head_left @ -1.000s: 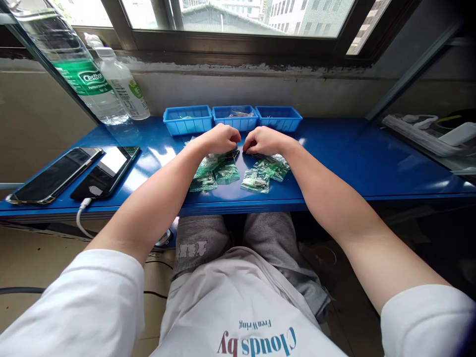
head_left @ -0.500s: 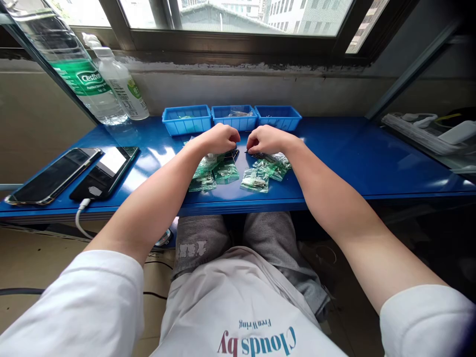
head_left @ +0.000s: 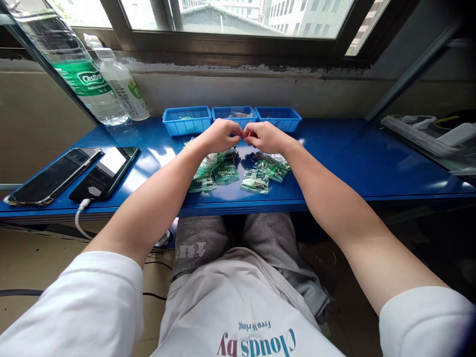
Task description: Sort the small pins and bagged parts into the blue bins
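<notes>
My left hand (head_left: 222, 136) and my right hand (head_left: 266, 137) meet fingertip to fingertip above the desk, in front of the middle blue bin. Each has its fingers curled into a pinch; whatever sits between them is too small or hidden to make out. Below the left one lies a pile of small green-and-clear plastic bags (head_left: 225, 173), with thin dark pieces at its upper end. Under the right one is a second group of bags (head_left: 255, 180), which hold small metal parts.
Three blue bins stand along the back: a left bin (head_left: 187, 121), a middle bin (head_left: 238, 121) and a right bin (head_left: 281, 120). Two phones (head_left: 54, 176) lie at left, one with a white cable (head_left: 79, 214). A large water bottle (head_left: 84, 79) and a smaller bottle (head_left: 124, 89) stand behind them.
Both hands have lifted slightly off the bags and come together until their fingertips meet. The bags and bins stay where they were.
</notes>
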{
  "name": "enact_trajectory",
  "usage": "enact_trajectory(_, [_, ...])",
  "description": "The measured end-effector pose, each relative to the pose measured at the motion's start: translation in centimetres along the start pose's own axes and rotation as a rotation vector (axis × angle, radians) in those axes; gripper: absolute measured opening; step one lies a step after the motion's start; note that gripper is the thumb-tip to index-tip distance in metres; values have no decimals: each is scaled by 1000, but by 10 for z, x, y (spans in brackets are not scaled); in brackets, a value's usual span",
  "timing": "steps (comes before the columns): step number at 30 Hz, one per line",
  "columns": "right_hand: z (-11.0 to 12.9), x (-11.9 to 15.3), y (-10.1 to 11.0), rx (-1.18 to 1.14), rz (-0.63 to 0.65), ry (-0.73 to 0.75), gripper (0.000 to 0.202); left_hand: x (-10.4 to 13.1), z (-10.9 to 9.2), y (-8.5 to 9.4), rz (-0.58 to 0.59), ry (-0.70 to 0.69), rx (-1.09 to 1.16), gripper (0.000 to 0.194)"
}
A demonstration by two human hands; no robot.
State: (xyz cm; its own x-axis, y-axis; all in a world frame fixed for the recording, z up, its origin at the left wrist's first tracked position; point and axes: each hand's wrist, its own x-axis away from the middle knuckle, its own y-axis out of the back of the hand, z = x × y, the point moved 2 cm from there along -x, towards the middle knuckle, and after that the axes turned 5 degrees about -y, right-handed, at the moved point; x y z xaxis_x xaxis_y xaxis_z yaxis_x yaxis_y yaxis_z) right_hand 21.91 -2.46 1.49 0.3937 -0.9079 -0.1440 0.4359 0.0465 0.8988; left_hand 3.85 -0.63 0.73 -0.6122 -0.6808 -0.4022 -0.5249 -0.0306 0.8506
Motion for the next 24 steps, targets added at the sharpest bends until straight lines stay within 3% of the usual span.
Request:
enact_trajectory(7, [-3,-4,1,-90,-163,58,19,2,-2,0,19,-18,48,25])
enact_trajectory(14, [1,-1,5,-245,-245,11,17,-1,1,2,-122,57,17,22])
enact_trajectory(20, [-2,-3,3,-236,-253,-77,39,-2,1,4,-190,82,1,20])
enact_trajectory(24, [-4,-4,6,-155,-298,-67,42,-2,1,4,-176,104,0,21])
